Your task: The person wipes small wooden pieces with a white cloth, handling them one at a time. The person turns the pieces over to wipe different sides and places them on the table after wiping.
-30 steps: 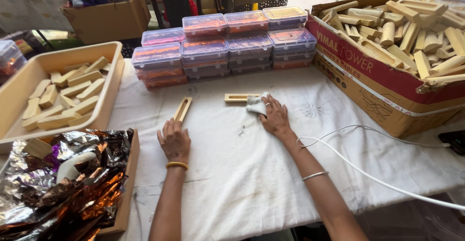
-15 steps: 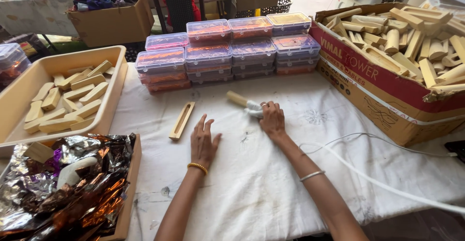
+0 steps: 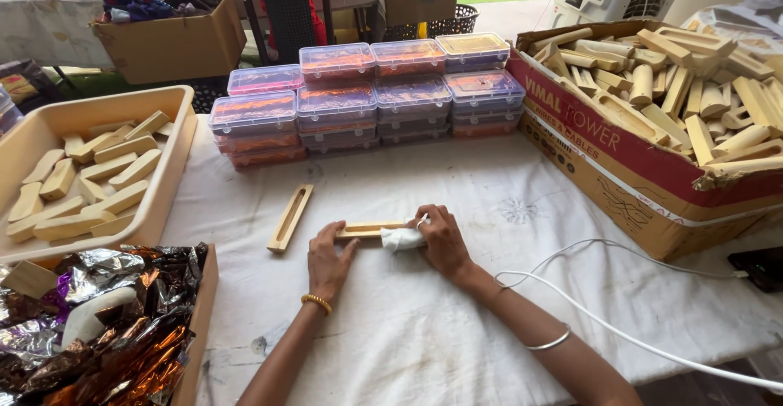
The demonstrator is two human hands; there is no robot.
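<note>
My left hand (image 3: 328, 259) presses down on the left end of a slotted wooden piece (image 3: 367, 230) that lies flat on the white tablecloth (image 3: 457, 324). My right hand (image 3: 442, 241) grips a small white cloth (image 3: 401, 238) and holds it against the right end of that same piece. A second slotted wooden piece (image 3: 290, 218) lies loose on the cloth, a little to the left of my left hand.
Stacked clear lidded boxes (image 3: 367, 96) with colourful contents stand behind the hands. A beige tray (image 3: 175, 169) of wooden blocks sits left. A cardboard box (image 3: 644, 186) of wooden pieces sits right. A box of foil wrappers (image 3: 106, 333) is near left. A white cable (image 3: 620, 333) crosses at right.
My left hand moved right, from beside the loose wooden piece onto the piece under my right hand. My right hand drew the cloth and that piece closer to me.
</note>
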